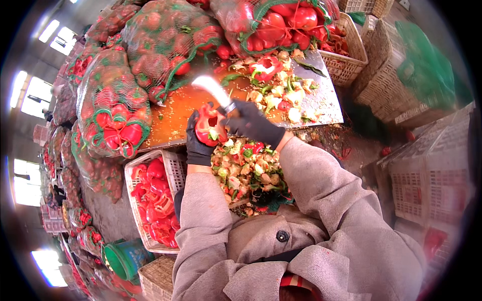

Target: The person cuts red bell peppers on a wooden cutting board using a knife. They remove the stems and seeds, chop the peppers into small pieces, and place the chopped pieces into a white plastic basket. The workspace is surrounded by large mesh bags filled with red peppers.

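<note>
My left hand (197, 145), in a black glove, grips a red bell pepper (209, 129) whose top is cut open, showing its hollow inside. A bit of pale and green core hangs at its lower edge. In my right hand (250, 122), gloved in black too, is a knife (214, 90) with a curved blade, raised and pointing up and left. The right fingers are close beside the pepper; whether they touch it I cannot tell. Below both hands lies a heap of cut-out pepper cores (244, 173). More cores (288, 94) cover the right part of the metal table (327, 101).
Mesh sacks of red peppers (113, 98) crowd the table's far and left sides. A white plastic crate (180, 169) of opened peppers stands at my left, above a green bucket (118, 259). Another crate (342, 67) with red pieces is beyond the table's right corner. Stacked crates (425, 173) line the right.
</note>
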A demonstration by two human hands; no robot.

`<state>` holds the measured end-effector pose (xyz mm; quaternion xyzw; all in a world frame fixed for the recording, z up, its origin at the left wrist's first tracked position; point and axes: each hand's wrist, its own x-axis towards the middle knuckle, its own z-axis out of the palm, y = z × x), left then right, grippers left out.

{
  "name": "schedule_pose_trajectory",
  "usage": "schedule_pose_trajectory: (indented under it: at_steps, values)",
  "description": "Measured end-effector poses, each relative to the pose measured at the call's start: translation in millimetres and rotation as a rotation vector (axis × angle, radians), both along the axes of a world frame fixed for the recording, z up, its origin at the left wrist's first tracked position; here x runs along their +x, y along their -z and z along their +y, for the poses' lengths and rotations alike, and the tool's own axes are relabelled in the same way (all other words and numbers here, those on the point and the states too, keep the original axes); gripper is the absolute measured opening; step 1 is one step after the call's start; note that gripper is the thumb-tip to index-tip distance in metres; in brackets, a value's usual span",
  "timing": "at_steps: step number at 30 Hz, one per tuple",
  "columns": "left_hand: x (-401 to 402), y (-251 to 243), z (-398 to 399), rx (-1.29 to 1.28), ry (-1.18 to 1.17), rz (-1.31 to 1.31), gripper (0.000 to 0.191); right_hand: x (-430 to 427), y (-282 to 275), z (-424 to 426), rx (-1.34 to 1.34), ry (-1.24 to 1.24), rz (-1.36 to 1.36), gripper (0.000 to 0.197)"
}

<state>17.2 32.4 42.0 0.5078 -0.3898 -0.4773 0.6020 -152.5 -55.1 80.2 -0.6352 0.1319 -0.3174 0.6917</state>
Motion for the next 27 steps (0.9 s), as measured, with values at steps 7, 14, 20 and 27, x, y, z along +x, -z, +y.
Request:
schedule_pose_trajectory:
  at_steps: [7, 14, 20, 27]
  values:
    - [-21.3, -3.8, -5.6, 0.033, 0.133, 0.702, 0.043, -6.5, -3.0, 7.7, -0.408, -0.193, 0.195, 0.029]
    - [-22.2, 22.9, -3.4, -0.168, -0.133, 0.876, 0.036, -14.5, -5.5, 12.6, -0.497, 0.073, 0.19, 0.033]
    - [-1.0, -6.1, 35.5, -0.267, -0.02, 0.732, 0.029, -24.1, 19.0, -29.9, -0.463, 0.383, 0.201, 0.029]
    - [130.0, -60.6, 162.5, -0.147, -0.803, -0.121, 0.018, -19.6, 2.7, -11.7, -0.749, 0.299, 0.353, 0.033]
